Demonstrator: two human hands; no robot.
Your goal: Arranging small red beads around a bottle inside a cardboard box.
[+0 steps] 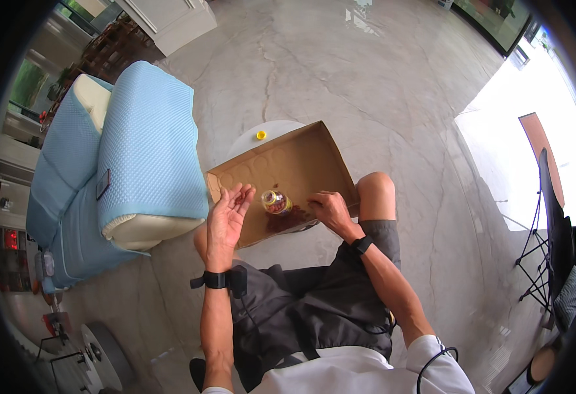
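Note:
A shallow brown cardboard box [301, 154] lies in front of my knees. In it stands a small clear jar [277, 203], uncapped, with reddish pieces inside. Small dark red pieces [281, 223] lie scattered on the box bottom beside the jar. My left hand [229, 213] is left of the jar, palm turned up and fingers stretched, touching nothing I can see. To the right of the jar, my right hand [332, 211] has its fingers curled together over the box; whatever they pinch is hidden. A yellow lid [261, 135] rests on a round white surface [245, 141] behind the box.
A sofa with light blue covers [147, 138] stands close on the left, a phone [104, 184] on it. Around it runs a grey marbled floor [340, 72]. A folding chair [551, 203] is at the far right, and a wheeled machine [97, 358] at lower left.

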